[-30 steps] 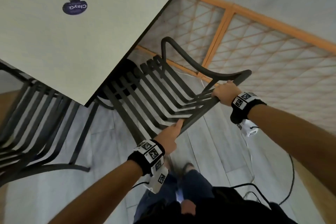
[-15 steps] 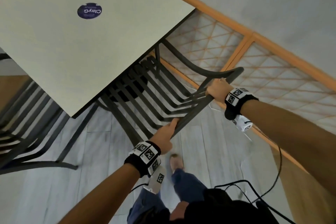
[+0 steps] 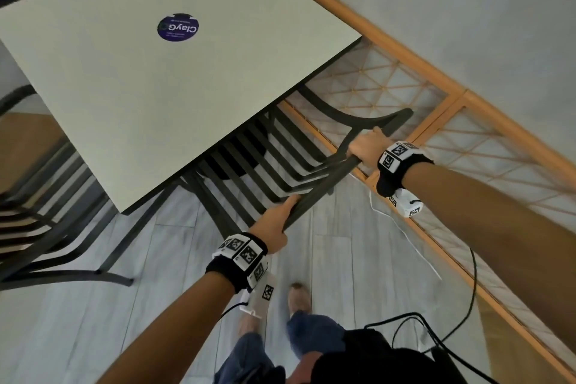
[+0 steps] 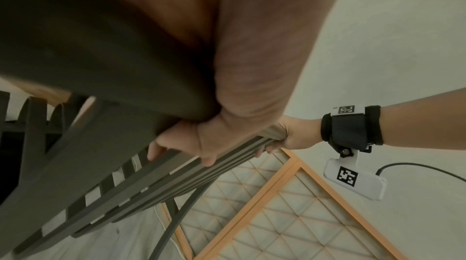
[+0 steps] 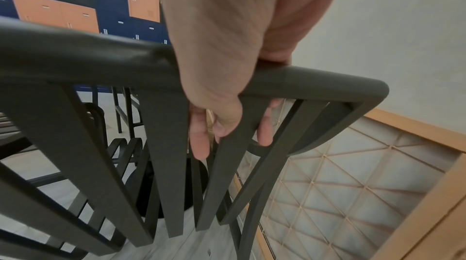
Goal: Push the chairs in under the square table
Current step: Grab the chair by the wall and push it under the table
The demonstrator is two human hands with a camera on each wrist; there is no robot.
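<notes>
A dark slatted chair (image 3: 280,162) stands with its seat partly under the near-right edge of the square beige table (image 3: 149,97). My left hand (image 3: 274,224) grips the near end of the chair's top rail (image 3: 324,187). My right hand (image 3: 364,146) grips the far end of that rail. In the left wrist view my left hand (image 4: 191,144) wraps the rail (image 4: 95,61), and my right hand (image 4: 285,134) shows farther along. In the right wrist view my right hand's fingers (image 5: 201,142) curl over the rail (image 5: 315,83) between the back slats. A second dark chair (image 3: 40,227) stands at the table's left side.
A wood-framed lattice screen (image 3: 467,146) runs close along the right of the chair, with a pale wall above it. Black and white cables (image 3: 414,246) lie on the pale plank floor by my feet (image 3: 299,296). Blue and orange lockers (image 5: 75,5) stand beyond the table.
Both hands kept their grip and pushed the chair forward. Its seat has slid farther under the table edge, and I have stepped closer to the table.
</notes>
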